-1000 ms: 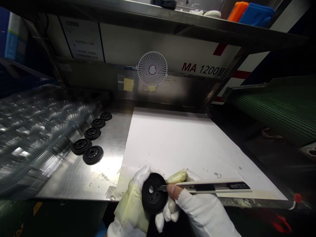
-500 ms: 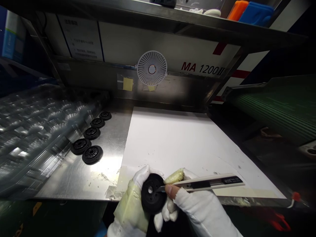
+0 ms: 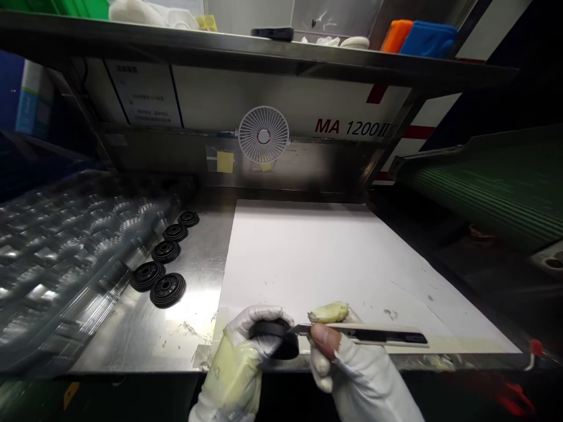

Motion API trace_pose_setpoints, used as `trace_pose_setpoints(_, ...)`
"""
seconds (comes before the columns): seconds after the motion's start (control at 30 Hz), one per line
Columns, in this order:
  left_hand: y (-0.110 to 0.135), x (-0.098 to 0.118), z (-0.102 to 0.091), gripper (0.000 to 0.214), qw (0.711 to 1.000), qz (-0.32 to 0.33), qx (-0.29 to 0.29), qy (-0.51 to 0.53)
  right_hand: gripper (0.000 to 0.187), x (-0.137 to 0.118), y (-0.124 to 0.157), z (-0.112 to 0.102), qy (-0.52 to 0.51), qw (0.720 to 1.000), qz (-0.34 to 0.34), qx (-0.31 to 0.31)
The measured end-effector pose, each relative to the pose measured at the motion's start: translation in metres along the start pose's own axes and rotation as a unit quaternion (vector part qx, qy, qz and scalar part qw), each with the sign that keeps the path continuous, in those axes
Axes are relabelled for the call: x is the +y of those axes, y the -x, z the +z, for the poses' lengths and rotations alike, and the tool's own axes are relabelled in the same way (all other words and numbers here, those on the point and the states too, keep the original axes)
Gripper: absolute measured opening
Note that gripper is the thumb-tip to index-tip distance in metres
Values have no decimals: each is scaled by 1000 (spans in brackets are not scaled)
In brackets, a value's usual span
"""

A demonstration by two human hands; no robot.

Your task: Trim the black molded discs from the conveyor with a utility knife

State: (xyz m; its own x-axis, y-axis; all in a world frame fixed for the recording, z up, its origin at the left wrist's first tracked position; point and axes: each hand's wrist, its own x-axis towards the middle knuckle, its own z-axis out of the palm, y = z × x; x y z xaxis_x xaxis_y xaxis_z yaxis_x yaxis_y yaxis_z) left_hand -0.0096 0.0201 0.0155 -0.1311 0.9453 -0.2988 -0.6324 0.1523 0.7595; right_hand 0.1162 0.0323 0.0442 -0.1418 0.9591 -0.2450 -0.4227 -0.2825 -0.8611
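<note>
The gloved left hand (image 3: 234, 360) grips a black ribbed rubber disc (image 3: 281, 346) closely, turning its rim toward a slim white utility knife (image 3: 373, 336) pinched between the gloved right hand's (image 3: 356, 378) thumb and fingers.

Black disc (image 3: 272, 331) face hidden by left hand (image 3: 233, 357); plastic tray (image 3: 57, 252) blurred.

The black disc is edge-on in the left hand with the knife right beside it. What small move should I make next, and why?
Probably ease the blade of the snap-off utility knife lightly along the rim of the black moulded disc. The left hand holds the disc edge-on, and the right hand points the blade at that rim. Whether they touch is hard to tell.
</note>
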Motion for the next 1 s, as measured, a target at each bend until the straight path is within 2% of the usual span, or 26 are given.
trace_pose_setpoints(0.23,6,-1,11,18,998,-24,6,65,32,5,5,7,-20,999,-7,35)
trace_pose_setpoints(0.37,9,-2,16,20,995,-14,24,96,36,10,6,7,-21,999,-1,44)
trace_pose_setpoints(0.5,9,-3,17,22,994,-1,32,106,40,13,6,6,-26,999,-12,29)
trace_pose_setpoints(0.8,9,-4,14,23,993,-12,14,118,40,9,6,0,9,1000,20,-8)
trace_pose_setpoints(1.0,9,-4,14,23,995,-2,27,94,39,5,12,1,8,999,37,-29)
